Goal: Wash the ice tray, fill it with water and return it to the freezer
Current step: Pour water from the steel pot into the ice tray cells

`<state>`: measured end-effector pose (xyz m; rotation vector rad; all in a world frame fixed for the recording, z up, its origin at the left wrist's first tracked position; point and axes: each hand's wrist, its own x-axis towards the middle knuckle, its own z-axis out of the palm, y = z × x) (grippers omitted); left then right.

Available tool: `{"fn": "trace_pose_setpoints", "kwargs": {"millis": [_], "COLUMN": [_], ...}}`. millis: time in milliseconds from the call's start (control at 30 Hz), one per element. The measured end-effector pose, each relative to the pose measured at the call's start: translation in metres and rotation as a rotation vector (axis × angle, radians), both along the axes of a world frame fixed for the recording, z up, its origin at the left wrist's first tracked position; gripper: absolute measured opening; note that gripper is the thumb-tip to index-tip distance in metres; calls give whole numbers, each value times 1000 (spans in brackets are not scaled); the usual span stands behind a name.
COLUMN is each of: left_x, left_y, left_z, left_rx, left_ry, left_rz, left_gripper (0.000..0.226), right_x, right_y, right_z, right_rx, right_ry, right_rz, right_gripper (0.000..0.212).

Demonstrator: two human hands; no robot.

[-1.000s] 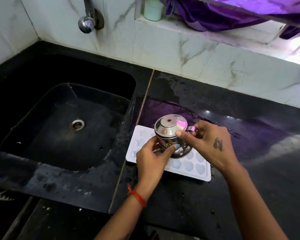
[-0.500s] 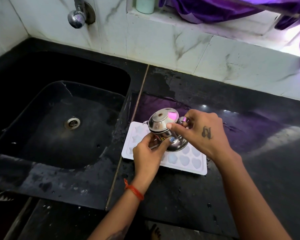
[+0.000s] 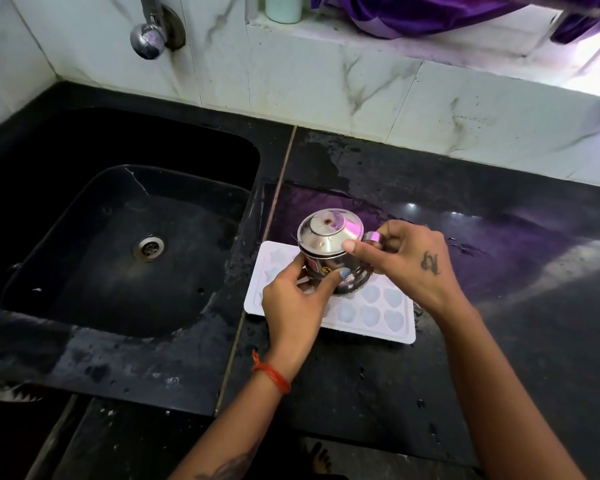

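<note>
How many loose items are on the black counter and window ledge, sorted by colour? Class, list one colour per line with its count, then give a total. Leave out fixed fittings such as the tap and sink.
White: 1, the ice tray on the counter
Silver: 1, the steel jug held over the tray by the left hand and right hand
Pale green: 1, the container on the ledge
Purple: 1, the cloth
Total: 4

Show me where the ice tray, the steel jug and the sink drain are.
ice tray (image 3: 383, 315), head view, heart-shaped cells near its right end
steel jug (image 3: 329, 233), head view, its domed lid
sink drain (image 3: 149, 248), head view, metal strainer
</note>
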<state>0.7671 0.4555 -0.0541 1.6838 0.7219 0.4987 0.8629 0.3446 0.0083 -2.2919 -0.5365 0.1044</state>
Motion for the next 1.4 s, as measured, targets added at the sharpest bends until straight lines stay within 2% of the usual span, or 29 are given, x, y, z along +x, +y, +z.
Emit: {"fn": "trace_pose_setpoints", "kwargs": {"millis": [167,600,1033,1233,1400], "left_x": [4,5,5,6,6], "left_y": [-1,-14,-20,-22,-25], "left_z": [2,-6,-8,-8,-4], "left_rx": [33,-161,-265,-230,-58], "left_ry": [11,11,-15,0,39], "left_rz": [-32,-140,-181,-168,-115], "left_gripper": [44,35,30,30,35], "right_x": [-1,-12,-16,-14,-8], "right_y": [-6,-11,-9,-13,-26], "right_z": [-2,20,26,21,11], "right_rx": [79,-199,-329,-279,-83], "right_ry": [30,-173,-261,-242,-72], "right_rz": [-35,-25,-11,-17,-81], "right_gripper": [46,46,50,52,45]}}
